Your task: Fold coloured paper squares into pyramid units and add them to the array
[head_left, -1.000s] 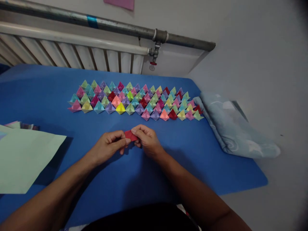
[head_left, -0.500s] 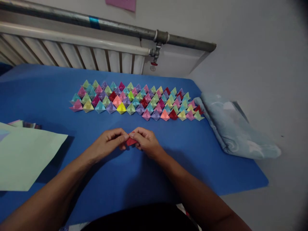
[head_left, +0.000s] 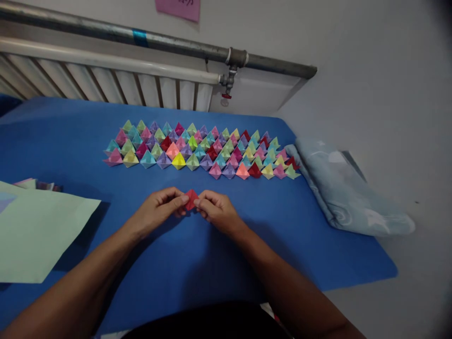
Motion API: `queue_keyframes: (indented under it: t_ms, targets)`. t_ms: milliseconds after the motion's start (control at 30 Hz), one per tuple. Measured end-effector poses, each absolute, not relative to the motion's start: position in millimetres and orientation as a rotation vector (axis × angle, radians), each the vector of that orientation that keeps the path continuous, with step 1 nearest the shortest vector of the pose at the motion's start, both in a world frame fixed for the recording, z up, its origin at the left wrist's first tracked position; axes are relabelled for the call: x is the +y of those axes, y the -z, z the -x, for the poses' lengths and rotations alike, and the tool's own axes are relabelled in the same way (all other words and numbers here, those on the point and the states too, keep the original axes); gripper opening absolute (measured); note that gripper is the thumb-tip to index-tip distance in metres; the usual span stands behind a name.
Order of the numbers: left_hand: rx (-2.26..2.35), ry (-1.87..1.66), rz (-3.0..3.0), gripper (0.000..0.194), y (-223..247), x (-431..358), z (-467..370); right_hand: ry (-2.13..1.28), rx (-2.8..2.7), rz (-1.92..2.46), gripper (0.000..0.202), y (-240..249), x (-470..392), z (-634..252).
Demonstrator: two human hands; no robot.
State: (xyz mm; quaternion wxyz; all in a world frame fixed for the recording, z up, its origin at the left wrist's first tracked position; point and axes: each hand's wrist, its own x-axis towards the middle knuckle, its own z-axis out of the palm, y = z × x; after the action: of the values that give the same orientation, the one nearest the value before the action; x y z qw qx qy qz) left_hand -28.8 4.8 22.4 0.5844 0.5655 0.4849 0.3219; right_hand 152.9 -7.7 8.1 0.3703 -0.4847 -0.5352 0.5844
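A small red folded paper [head_left: 191,199], diamond-shaped from here, is pinched between my two hands above the blue tabletop [head_left: 148,278]. My left hand [head_left: 168,202] grips its left corner between thumb and fingers. On the opposite corner, the thumb and fingers of my right hand [head_left: 213,205] are closed. Beyond my hands stand several rows of small folded paper boats [head_left: 178,161] in pink, green, blue, purple, yellow and red. The undersides of the fingers are hidden.
At the left lie pale green paper sheets [head_left: 52,230], one corner lifted off the table. A folded grey-blue cloth [head_left: 346,197] rests at the right edge against the wall. Behind the table run a white radiator [head_left: 106,70] and a metal pipe [head_left: 190,47] with a red-handled valve [head_left: 226,96].
The red paper shows more of its face now, as a full diamond rather than a partly covered piece. My fingers have drawn slightly apart toward its corners.
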Motion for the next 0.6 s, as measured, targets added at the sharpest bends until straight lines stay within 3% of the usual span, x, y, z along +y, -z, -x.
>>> queue_keyframes:
  t_ms: [600]
  targets:
    - [1.107,-0.858,-1.274,0.03,-18,2,28,-1.748,-1.322,1.228,0.009,-4,-17,-132]
